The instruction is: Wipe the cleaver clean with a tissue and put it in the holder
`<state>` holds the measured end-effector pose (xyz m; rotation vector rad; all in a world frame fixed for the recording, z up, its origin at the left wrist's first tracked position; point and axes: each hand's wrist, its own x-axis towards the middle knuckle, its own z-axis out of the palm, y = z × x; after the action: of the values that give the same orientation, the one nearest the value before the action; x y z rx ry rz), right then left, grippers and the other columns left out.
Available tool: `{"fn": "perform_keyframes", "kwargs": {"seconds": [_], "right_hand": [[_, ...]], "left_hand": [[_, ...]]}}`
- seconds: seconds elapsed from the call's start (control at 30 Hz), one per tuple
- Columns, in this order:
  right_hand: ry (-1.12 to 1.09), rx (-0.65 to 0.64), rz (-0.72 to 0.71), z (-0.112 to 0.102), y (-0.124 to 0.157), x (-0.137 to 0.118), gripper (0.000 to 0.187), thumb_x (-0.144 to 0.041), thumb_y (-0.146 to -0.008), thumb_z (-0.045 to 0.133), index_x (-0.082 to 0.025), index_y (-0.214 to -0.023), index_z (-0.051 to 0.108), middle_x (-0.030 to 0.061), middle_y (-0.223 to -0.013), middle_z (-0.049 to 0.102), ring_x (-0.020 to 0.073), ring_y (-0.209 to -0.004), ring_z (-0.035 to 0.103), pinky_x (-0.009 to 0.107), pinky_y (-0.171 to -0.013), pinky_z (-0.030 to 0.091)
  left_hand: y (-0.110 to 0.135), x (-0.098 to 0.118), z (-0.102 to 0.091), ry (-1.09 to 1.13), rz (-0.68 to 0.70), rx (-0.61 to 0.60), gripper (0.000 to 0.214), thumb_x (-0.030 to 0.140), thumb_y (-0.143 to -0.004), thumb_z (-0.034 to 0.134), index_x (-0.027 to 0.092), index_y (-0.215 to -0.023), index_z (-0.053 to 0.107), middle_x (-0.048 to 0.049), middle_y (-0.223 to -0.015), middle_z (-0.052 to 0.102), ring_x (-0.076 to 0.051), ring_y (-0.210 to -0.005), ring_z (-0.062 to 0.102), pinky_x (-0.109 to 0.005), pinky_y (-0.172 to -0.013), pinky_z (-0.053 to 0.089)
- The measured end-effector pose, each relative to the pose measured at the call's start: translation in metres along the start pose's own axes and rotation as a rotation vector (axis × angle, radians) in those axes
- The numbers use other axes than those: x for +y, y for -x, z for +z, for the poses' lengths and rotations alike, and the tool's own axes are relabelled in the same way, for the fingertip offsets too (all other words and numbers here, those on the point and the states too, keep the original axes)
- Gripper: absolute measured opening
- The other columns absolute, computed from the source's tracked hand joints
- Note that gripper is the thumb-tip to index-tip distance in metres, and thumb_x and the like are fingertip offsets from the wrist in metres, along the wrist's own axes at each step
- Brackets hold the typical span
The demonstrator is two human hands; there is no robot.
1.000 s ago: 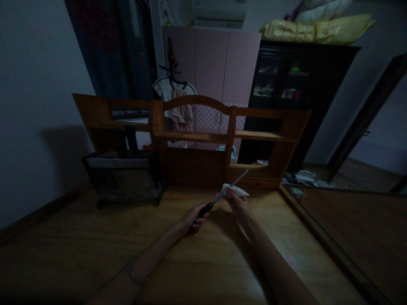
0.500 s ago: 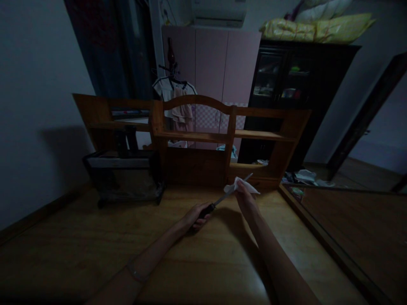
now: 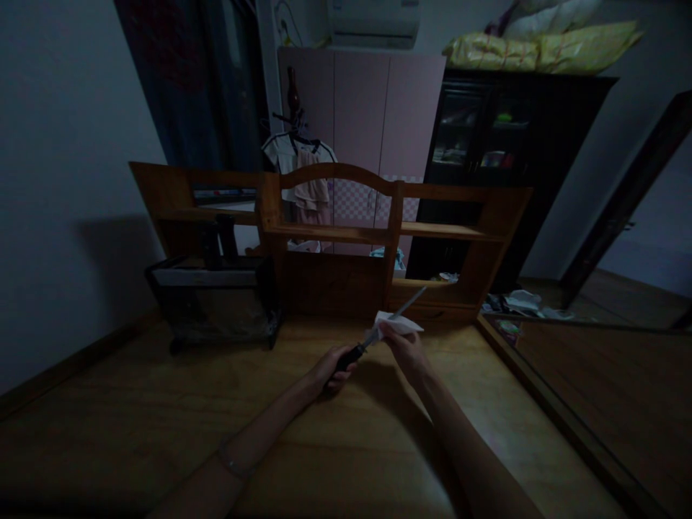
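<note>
My left hand [image 3: 331, 373] is closed round the dark handle of a knife [image 3: 408, 303] with a thin pale blade that points up and to the right. My right hand [image 3: 404, 346] pinches a white cloth [image 3: 397, 324] round the blade, close to the handle. Both hands are held just above a wooden desk top [image 3: 303, 432], in front of its wooden shelf unit [image 3: 335, 231]. The room is dim.
A dark tray-like box [image 3: 213, 299] stands at the back left of the desk. Beyond the shelf unit are a pink wardrobe [image 3: 373, 122], hanging clothes [image 3: 303, 176] and a dark glass-fronted cabinet [image 3: 486, 151]. The desk's right edge [image 3: 540, 404] runs diagonally.
My right hand slid the cloth up the blade towards the tip, then back down near the handle. The left hand stayed put.
</note>
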<state>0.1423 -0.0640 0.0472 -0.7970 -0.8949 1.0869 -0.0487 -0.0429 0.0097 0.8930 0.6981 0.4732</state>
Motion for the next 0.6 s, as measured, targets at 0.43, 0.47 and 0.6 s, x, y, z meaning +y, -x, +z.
{"fn": "perform_keyframes", "kwargs": {"seconds": [0.43,0.47,0.6], "right_hand": [[0.251,-0.217,0.001,0.013,0.013,0.004,0.026,-0.028,-0.062,0.079,-0.017,-0.084,0.071,0.0044,-0.083,0.07,0.0184,-0.076,0.061,0.029,-0.072,0.047],[0.244,-0.215,0.009,0.012,0.014,0.005,0.027,-0.028,-0.062,0.079,-0.018,-0.086,0.071,0.0046,-0.085,0.07,0.0186,-0.077,0.062,0.03,-0.074,0.047],[0.189,-0.25,0.035,0.012,0.015,0.006,0.027,-0.025,-0.064,0.078,-0.018,-0.089,0.071,0.005,-0.089,0.07,0.0192,-0.081,0.062,0.031,-0.079,0.047]], "left_hand": [[0.002,0.002,-0.006,0.102,-0.056,-0.085,0.042,0.052,-0.089,0.036,0.018,-0.066,0.044,0.0087,-0.042,0.025,-0.004,-0.03,0.013,-0.017,-0.03,0.007],[0.002,0.003,-0.006,0.1,-0.053,-0.096,0.042,0.051,-0.089,0.036,0.017,-0.066,0.044,0.0086,-0.041,0.025,-0.004,-0.03,0.012,-0.017,-0.03,0.007],[0.004,0.004,-0.006,0.11,-0.031,-0.141,0.043,0.05,-0.09,0.034,0.017,-0.065,0.044,0.0083,-0.041,0.025,-0.004,-0.03,0.011,-0.017,-0.03,0.007]]}}
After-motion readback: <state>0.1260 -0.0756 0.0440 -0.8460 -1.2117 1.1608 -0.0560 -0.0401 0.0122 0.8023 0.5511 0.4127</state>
